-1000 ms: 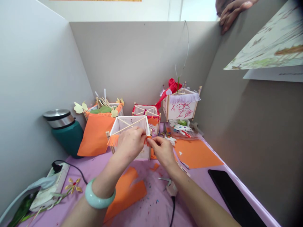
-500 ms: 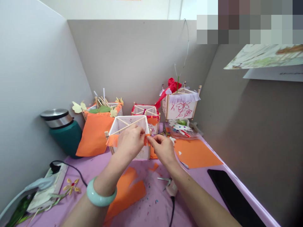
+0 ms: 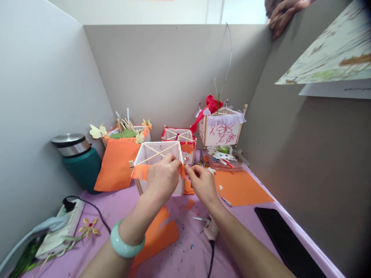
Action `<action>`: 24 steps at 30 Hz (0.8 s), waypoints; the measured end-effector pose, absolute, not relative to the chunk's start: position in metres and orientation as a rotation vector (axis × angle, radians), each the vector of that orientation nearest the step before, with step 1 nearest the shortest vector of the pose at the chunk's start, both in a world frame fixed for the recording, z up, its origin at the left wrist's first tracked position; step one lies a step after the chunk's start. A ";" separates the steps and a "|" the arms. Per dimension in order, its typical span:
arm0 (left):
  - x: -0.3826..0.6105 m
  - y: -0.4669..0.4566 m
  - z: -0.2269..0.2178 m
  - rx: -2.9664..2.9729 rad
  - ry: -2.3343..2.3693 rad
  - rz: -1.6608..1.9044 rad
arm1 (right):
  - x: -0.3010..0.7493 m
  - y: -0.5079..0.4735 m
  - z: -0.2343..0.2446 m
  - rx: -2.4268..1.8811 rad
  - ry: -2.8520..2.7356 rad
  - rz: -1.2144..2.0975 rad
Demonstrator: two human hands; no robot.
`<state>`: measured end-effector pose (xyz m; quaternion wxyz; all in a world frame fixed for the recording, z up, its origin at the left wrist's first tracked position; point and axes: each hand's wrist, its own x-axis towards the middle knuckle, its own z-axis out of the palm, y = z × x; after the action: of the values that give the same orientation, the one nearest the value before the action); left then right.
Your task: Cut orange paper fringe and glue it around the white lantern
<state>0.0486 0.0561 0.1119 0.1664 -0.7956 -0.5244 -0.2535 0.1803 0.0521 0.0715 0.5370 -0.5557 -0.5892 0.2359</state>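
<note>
A white paper lantern box [image 3: 150, 152] with a wooden stick frame stands in the middle of the purple table [image 3: 185, 255]. An orange paper fringe [image 3: 139, 172] runs along its near top edge. My left hand [image 3: 164, 177], a pale green bangle on its wrist, pinches the fringe against the box's right front corner. My right hand [image 3: 203, 183] is closed in a pinch on the fringe's right end, just beside that corner.
Other lanterns stand behind: one with sticks and orange paper [image 3: 124, 150], a red-trimmed one [image 3: 178, 137], a white flowered one [image 3: 222, 129]. A teal flask [image 3: 78, 160], power strip [image 3: 59, 229], orange sheets [image 3: 240, 187], scissors [image 3: 203, 220], black phone [image 3: 286, 241]. Another person's hand [image 3: 282, 15] rests on the partition.
My hands shifted slightly along the fringe at the box's right corner; the left hand now presses lower over the corner. The view wobbled a little.
</note>
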 end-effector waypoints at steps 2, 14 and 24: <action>0.050 0.055 0.109 -2.241 -1.450 -0.692 | 0.182 0.051 0.070 -1.308 -1.394 0.580; 0.051 0.050 0.092 -2.170 -1.308 -0.769 | 0.190 0.035 0.073 -1.261 -1.504 0.209; -0.007 0.038 0.099 -1.950 -1.279 -1.488 | 0.193 0.021 0.082 -1.045 -1.651 -0.114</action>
<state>-0.0067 0.0376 0.0990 0.1865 -0.6926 -0.4544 -0.5283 0.1934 0.0205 0.0819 0.5582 -0.4429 -0.7000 -0.0485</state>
